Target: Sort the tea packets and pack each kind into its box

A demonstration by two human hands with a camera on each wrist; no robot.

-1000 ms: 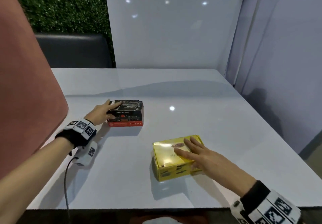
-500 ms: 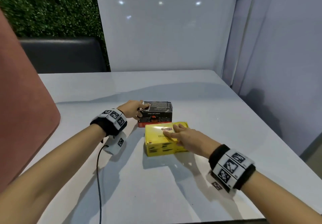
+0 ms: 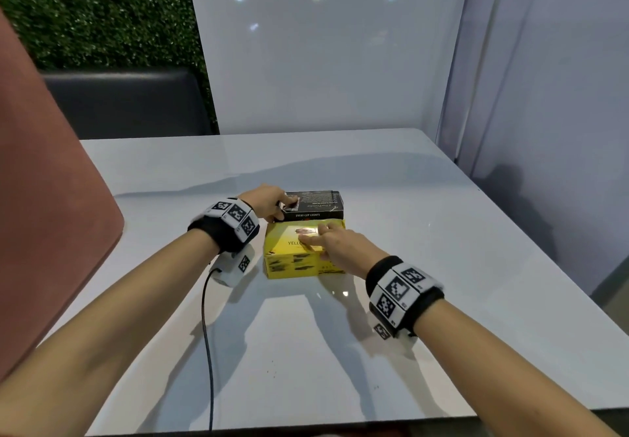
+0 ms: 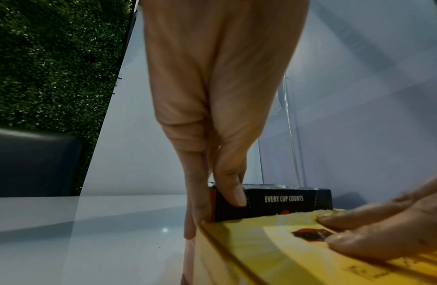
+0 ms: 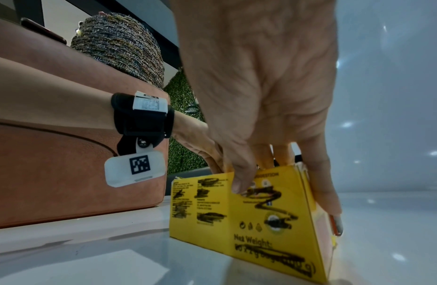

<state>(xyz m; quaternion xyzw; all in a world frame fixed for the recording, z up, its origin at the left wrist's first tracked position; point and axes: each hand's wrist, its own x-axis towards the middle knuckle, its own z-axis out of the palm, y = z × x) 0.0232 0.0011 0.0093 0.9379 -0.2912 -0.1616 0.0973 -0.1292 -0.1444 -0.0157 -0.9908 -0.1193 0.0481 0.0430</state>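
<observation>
A black tea box [image 3: 315, 208] [image 4: 285, 198] lies on the white table [image 3: 408, 334], with a yellow tea box [image 3: 289, 261] [image 4: 261, 250] [image 5: 212, 208] pressed against its near side. My left hand [image 3: 272, 203] [image 4: 213, 214] grips the black box's left end, thumb on its front face and fingers down its side. Over the yellow box lies my right hand [image 3: 325, 242] [image 5: 285, 198] [image 4: 383, 231]; its fingers lie on the lid, the thumb on the near side and the little finger down the right end. Both boxes are closed. No loose packets are in view.
A pink-brown padded seat back [image 3: 51, 232] stands along the table's left edge. A dark bench [image 3: 129, 103] and a green hedge wall sit behind. A black cable [image 3: 206, 317] trails from my left wrist unit across the table. White panels bound the far and right sides.
Both hands have slid their boxes toward the table's middle; the boxes, far apart a second ago, now touch. Since half a second ago they have barely moved.
</observation>
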